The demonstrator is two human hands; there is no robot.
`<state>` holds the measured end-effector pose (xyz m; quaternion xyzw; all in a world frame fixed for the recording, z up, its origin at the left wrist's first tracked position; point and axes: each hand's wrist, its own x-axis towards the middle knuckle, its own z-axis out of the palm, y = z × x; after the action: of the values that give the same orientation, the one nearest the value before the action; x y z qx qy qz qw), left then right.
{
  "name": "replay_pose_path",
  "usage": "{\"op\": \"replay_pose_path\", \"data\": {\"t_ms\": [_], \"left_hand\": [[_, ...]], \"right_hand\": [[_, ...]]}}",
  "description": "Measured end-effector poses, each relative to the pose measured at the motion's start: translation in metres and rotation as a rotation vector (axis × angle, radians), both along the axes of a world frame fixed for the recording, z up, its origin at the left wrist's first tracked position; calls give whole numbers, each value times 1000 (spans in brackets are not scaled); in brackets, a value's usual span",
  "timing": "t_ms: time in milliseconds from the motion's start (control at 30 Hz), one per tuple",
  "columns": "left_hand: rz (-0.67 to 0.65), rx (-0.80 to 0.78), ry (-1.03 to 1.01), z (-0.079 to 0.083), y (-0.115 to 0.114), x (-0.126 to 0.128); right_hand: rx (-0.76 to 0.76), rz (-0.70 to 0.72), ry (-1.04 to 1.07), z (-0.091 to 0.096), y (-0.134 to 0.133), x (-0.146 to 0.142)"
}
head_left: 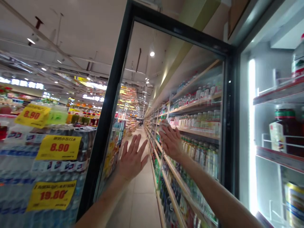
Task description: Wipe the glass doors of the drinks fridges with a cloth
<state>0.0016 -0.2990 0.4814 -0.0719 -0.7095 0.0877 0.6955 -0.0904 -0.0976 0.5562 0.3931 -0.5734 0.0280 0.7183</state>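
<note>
A glass fridge door (pixel 180 53) with a dark frame stands swung out in front of me. My left hand (pixel 132 159) is raised at the lower middle of the pane, its fingers spread and holding nothing. It looks flat against the glass, though contact is hard to confirm. To its right and a little higher, my right hand (pixel 173 142) presses a crumpled whitish cloth (pixel 163 124) to the pane. The fingers partly cover the cloth. Rows of bottles on shelves show in the pane behind my hands, and I cannot tell whether they are reflected or seen through it.
The lit fridge interior at right has wire-fronted shelves (pixel 280 155) with a dark bottle (pixel 291 129) and a yellow can (pixel 294 202). Left of the door, stacked packs of bottled drinks (pixel 14 171) carry yellow price signs (pixel 58 148). A dark door frame edge (pixel 108 104) stands between.
</note>
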Motion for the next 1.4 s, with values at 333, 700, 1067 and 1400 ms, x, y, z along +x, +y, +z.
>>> {"op": "replay_pose_path", "data": {"t_ms": [333,700,1067,1400], "left_hand": [[25,-7,-29,1,0,1],[3,-16,21,1,-1,-2],[26,-4,-8,1,-2,-3],[5,-29,5,1,-4,-3]], "right_hand": [[-534,-28,-186,6,54,-21],[-763,-24,-219,-36,81,-33],[-578,4,-151,-76,56,-23],[-169,47,-106,-105,14,-4]]}}
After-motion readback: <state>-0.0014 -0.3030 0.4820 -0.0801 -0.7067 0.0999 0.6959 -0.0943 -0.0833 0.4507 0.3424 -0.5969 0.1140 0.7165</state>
